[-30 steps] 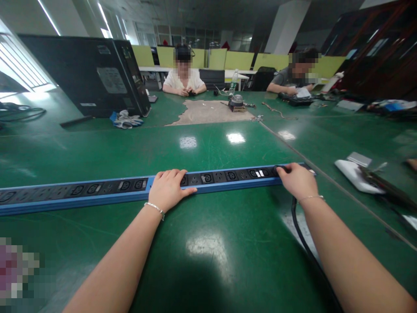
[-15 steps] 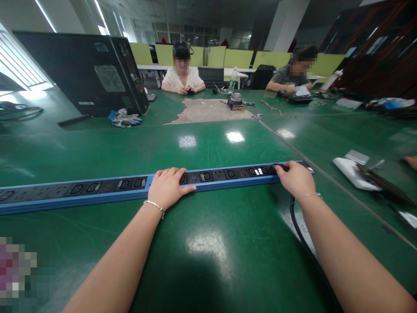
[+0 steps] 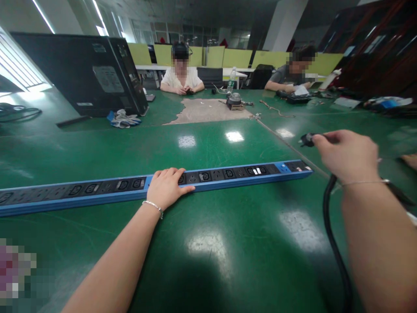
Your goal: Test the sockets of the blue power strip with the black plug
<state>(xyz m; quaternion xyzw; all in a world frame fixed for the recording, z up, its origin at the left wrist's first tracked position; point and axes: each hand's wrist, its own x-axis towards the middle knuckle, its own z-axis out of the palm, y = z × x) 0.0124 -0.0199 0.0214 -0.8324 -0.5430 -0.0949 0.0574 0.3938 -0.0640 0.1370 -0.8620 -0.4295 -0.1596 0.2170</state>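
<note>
A long blue power strip (image 3: 215, 176) with a row of black sockets lies across the green table. My left hand (image 3: 165, 184) is laid over its middle, fingers across the top and thumb along the near side, gripping it. Above the table, past the strip's right end, my right hand (image 3: 348, 154) is closed on a black power plug (image 3: 308, 139). The plug's prongs point left, apart from the strip. From under that hand a thick black cable (image 3: 328, 217) hangs down toward me.
A black computer case (image 3: 78, 74) stands at the back left, with gloves (image 3: 124, 118) beside it. A bottle (image 3: 232, 80) and a small device (image 3: 234, 101) are farther back. Two people (image 3: 181, 76) sit across the table. A seam (image 3: 276, 138) runs along the tabletop.
My right hand has pulled the plug away from the strip's right end and moved up and to the right with it. A blue section there now shows. My left hand stays in place.
</note>
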